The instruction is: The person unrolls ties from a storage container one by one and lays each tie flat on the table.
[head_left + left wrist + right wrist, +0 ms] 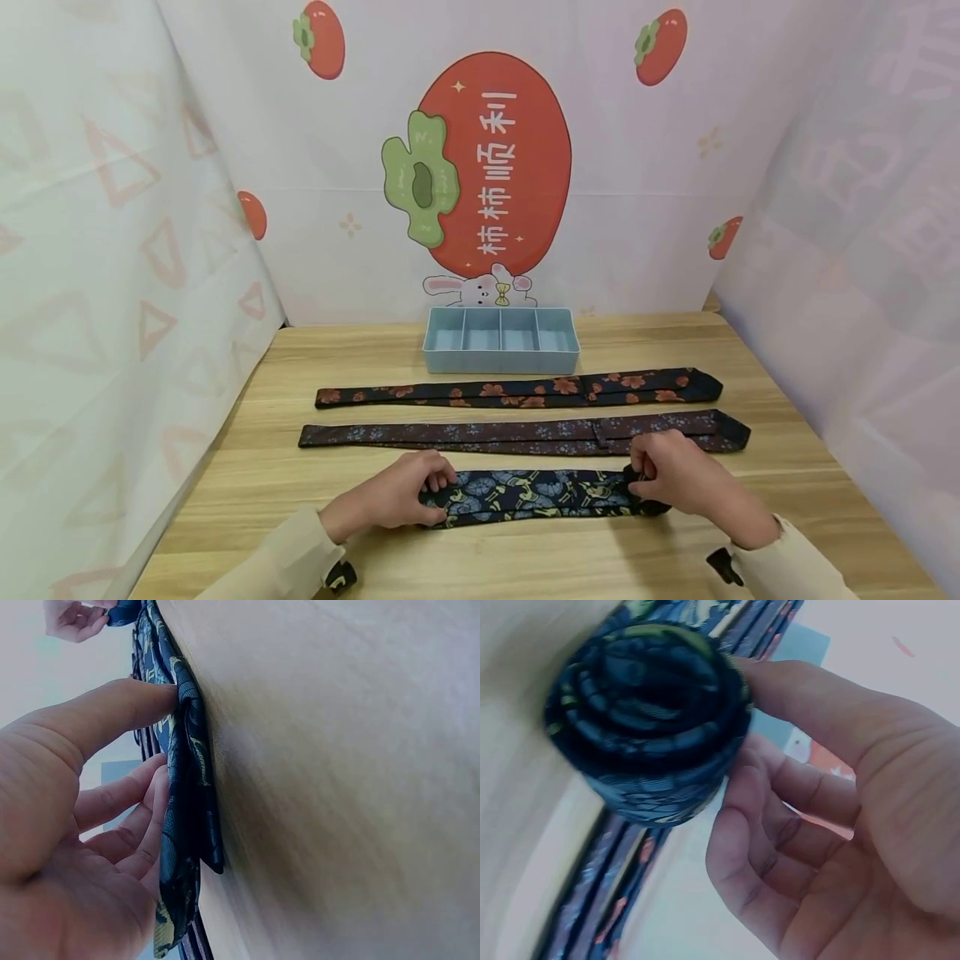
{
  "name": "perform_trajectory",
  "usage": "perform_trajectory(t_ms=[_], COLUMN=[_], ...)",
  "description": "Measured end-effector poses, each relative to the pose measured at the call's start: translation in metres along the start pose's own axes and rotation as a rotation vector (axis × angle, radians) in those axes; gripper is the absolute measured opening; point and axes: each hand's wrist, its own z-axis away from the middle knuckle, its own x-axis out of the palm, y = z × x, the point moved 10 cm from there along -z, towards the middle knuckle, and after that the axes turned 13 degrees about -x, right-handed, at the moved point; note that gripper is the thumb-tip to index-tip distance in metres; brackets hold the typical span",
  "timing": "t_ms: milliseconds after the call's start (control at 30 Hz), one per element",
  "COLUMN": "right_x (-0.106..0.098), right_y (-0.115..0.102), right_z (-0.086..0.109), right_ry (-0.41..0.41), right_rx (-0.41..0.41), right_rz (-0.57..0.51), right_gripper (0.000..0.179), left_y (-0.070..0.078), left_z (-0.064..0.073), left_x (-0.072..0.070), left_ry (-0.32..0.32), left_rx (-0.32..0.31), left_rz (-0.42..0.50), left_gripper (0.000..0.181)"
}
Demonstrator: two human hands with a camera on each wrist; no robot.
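A dark necktie (525, 493) with blue and yellow figures lies across the front of the table, its right end coiled into a roll (649, 724). My right hand (678, 473) pinches the roll at its rim between thumb and fingers, the coils facing the right wrist camera. At the other end, my left hand (397, 493) holds the tie between thumb and fingertips. The left wrist view shows folded layers of the tie (184, 750) at the thumb tip, with the fingers along the far side.
Behind lie a maroon necktie with small blue flowers (480, 434) and a dark necktie with orange flowers (491, 390), both laid lengthwise. A light blue four-part box (501, 362) stands at the back of the wooden table (352, 346), before a printed cloth backdrop (637, 167).
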Motion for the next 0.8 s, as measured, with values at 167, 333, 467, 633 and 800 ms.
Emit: perform_trajectory(t_ms=[167,333,467,633,800], right_x=[0.006,0.021,0.022,0.013,0.007], right_y=[-0.021,-0.033,-0.027,-0.018,0.0], right_z=[-0.014,-0.023,-0.019,-0.011,-0.001], right_ry=[-0.02,-0.064,-0.057,-0.033,-0.02], right_rx=[-0.088,-0.156,-0.134,-0.11,-0.05], right_rz=[-0.044,-0.097,-0.063,-0.037,-0.009], right_gripper=[0.022,0.017,0.02,0.023,0.03], left_y=[-0.009,-0.034,-0.034,-0.018,-0.017], left_z=[0.001,-0.005,0.0,0.017,0.024], left_x=[-0.001,0.006,0.006,-0.009,-0.017], left_ry=[0.009,0.004,0.0,0.011,0.013], left_rx=[0.028,0.005,-0.034,-0.095,-0.106], left_rz=[0.002,0.018,0.015,0.001,-0.012], left_gripper=[0.039,0.043,0.041,0.038,0.038])
